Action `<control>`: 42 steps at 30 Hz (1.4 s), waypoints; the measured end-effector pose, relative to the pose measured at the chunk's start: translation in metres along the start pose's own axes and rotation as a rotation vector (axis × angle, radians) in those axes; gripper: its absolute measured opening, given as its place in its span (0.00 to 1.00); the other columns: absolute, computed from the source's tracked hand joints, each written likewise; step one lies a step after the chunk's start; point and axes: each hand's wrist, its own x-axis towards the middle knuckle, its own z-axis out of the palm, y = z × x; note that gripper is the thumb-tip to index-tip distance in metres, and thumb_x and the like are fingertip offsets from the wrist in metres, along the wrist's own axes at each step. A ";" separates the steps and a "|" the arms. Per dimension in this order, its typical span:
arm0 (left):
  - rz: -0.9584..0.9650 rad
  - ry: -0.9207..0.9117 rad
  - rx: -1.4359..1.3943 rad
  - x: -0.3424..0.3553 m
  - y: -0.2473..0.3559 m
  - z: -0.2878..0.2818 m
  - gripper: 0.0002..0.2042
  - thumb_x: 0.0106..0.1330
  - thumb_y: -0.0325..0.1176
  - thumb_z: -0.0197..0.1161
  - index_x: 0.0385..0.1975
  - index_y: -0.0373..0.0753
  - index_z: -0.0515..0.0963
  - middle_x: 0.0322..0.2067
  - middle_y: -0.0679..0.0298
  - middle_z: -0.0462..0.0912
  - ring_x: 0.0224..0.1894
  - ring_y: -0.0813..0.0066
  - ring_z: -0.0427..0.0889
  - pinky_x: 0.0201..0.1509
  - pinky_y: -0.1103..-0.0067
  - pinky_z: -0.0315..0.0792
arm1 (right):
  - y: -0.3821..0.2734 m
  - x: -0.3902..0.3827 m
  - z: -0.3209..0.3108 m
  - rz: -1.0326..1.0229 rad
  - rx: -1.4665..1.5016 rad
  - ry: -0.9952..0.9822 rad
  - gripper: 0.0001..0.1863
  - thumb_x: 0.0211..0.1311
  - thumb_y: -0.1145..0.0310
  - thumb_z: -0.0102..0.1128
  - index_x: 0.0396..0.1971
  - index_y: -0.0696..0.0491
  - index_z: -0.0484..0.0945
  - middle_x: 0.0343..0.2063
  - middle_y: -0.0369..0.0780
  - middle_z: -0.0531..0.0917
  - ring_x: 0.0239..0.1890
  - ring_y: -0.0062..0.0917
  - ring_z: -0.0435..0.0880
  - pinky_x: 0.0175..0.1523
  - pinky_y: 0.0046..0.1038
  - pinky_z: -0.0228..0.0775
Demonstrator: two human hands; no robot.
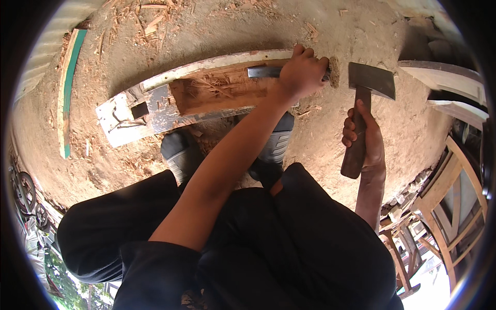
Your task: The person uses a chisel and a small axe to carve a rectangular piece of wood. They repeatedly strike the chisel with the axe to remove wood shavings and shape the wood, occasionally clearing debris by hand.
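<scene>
A wooden beam [163,106] with worn white and grey paint lies on the ground in front of my feet. A long trough is cut into it, with loose chips [212,87] inside, and a square hole shows toward its left end. My left hand [304,75] is closed round a chisel [263,72] at the beam's right part. The flat metal blade points left over the trough; most of the grip is hidden by my fingers. To the right, my right hand [373,135] grips a hammer [371,80] by its dark handle, its broad metal head raised, apart from the chisel.
Wood shavings [152,23] litter the dirt ground [232,31]. A green-edged wooden strip [70,93] lies at the left. Curved pale boards [444,77] stand at the right, above wooden frames [439,191]. My shoes [276,144] sit close against the beam's near side.
</scene>
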 end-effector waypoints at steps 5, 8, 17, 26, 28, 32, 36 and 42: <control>0.034 -0.010 0.061 0.001 -0.001 0.002 0.14 0.41 0.39 0.72 0.24 0.41 0.76 0.20 0.60 0.79 0.35 0.63 0.77 0.47 0.70 0.67 | 0.004 0.012 -0.001 -0.073 0.073 0.107 0.16 0.65 0.53 0.58 0.28 0.49 0.69 0.16 0.32 0.69 0.15 0.17 0.66 0.21 0.22 0.61; 0.039 -0.022 0.022 -0.003 -0.009 0.009 0.15 0.40 0.37 0.73 0.25 0.41 0.76 0.22 0.60 0.78 0.36 0.60 0.76 0.44 0.69 0.69 | 0.004 -0.007 0.003 0.110 -0.154 0.005 0.15 0.64 0.53 0.57 0.31 0.50 0.70 0.17 0.32 0.69 0.14 0.17 0.67 0.21 0.21 0.62; 0.030 -0.047 0.046 0.001 0.000 -0.001 0.16 0.41 0.39 0.74 0.26 0.40 0.76 0.20 0.61 0.80 0.35 0.64 0.78 0.50 0.71 0.65 | -0.009 0.009 -0.009 -0.148 0.120 0.102 0.15 0.67 0.55 0.55 0.31 0.51 0.69 0.16 0.32 0.68 0.15 0.16 0.66 0.20 0.22 0.61; 0.014 -0.070 0.044 0.000 -0.005 0.002 0.16 0.42 0.40 0.74 0.25 0.40 0.76 0.22 0.61 0.82 0.36 0.65 0.79 0.52 0.71 0.65 | -0.003 -0.003 -0.002 0.023 -0.136 0.079 0.17 0.64 0.52 0.57 0.32 0.52 0.70 0.18 0.33 0.71 0.15 0.17 0.67 0.20 0.21 0.62; 0.008 -0.071 0.045 0.002 -0.002 -0.001 0.16 0.42 0.40 0.74 0.25 0.40 0.76 0.22 0.60 0.82 0.36 0.65 0.79 0.51 0.71 0.65 | -0.010 -0.001 -0.015 -0.026 0.002 0.045 0.17 0.65 0.52 0.56 0.31 0.51 0.70 0.18 0.32 0.70 0.15 0.16 0.67 0.21 0.20 0.61; 0.003 -0.121 0.041 0.003 -0.002 -0.001 0.16 0.41 0.39 0.73 0.25 0.40 0.76 0.21 0.60 0.82 0.37 0.64 0.78 0.52 0.70 0.64 | -0.001 0.019 -0.013 -0.218 0.217 0.097 0.16 0.66 0.53 0.56 0.31 0.51 0.70 0.17 0.32 0.69 0.15 0.16 0.66 0.20 0.21 0.61; -0.015 -0.091 0.034 -0.001 -0.009 0.001 0.15 0.40 0.38 0.73 0.26 0.39 0.77 0.25 0.60 0.82 0.40 0.63 0.77 0.56 0.65 0.62 | 0.019 0.002 0.007 0.013 -0.066 -0.065 0.18 0.66 0.53 0.54 0.37 0.54 0.68 0.17 0.34 0.70 0.13 0.19 0.67 0.19 0.23 0.61; -0.026 0.066 0.097 0.002 -0.001 -0.008 0.22 0.38 0.38 0.75 0.33 0.38 0.76 0.38 0.56 0.77 0.49 0.58 0.73 0.59 0.59 0.60 | 0.046 0.005 0.007 -0.151 -0.033 0.072 0.19 0.66 0.54 0.56 0.43 0.55 0.68 0.18 0.37 0.72 0.14 0.21 0.70 0.18 0.25 0.64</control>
